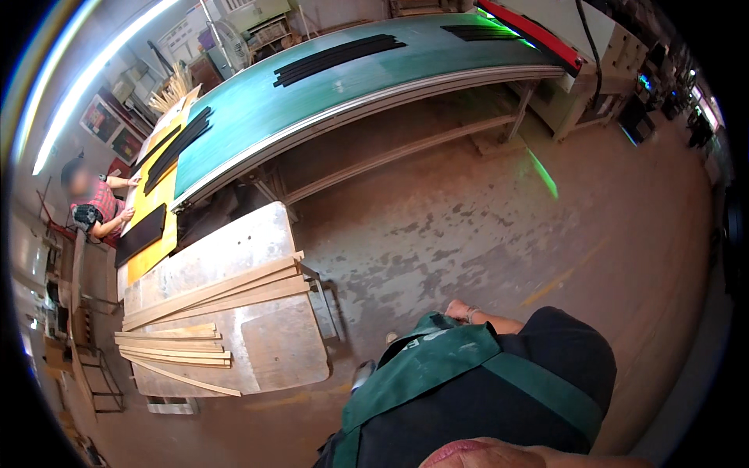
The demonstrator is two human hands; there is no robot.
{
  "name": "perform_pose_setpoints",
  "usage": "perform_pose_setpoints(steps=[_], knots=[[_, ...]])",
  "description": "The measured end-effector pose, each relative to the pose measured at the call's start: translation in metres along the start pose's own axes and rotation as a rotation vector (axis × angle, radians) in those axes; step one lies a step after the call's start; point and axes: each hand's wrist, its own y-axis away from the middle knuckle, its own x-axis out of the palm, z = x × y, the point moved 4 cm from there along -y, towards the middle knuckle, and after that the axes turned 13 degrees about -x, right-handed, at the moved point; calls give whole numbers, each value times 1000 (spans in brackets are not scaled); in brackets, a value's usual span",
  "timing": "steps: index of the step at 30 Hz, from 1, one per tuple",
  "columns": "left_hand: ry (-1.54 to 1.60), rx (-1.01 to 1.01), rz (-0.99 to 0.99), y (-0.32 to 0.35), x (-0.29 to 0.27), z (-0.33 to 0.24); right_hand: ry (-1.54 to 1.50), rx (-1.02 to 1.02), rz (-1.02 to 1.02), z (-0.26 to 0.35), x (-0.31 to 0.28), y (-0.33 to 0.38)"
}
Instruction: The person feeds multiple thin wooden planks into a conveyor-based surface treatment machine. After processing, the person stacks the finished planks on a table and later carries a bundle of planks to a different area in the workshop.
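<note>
Workshop w/ worn concrete floor [484, 226], long green conveyor [312, 86] curving across the top. One hand [462, 312], wrist w/ bracelet, shows just past the green apron [437, 359]; looks loosely closed and empty, can't tell which side it is; other hand not in view. Nearest work: pale wooden strips [211, 300] lying in loose stacks on the metal table [273, 351] to the left, untouched now. Further out, black strips [335, 56] lie on the conveyor, more on a yellow table [152, 253] where another person [97, 207] handles them. Judging by this: some strips already finished black, the wooden stack left.
</note>
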Motion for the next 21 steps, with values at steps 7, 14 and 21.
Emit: perform_pose_setpoints(steps=[7, 14, 21], knots=[[14, -12, -44, 11, -5, -2, -100, -3, -19, 9, 1, -4], [51, -73, -78, 22, -9, 0, -226, -94, 6, 32, 1, 11], [-51, 53, -85, -5, 6, 5, 135, -344, -2, 67, -9, 5]])
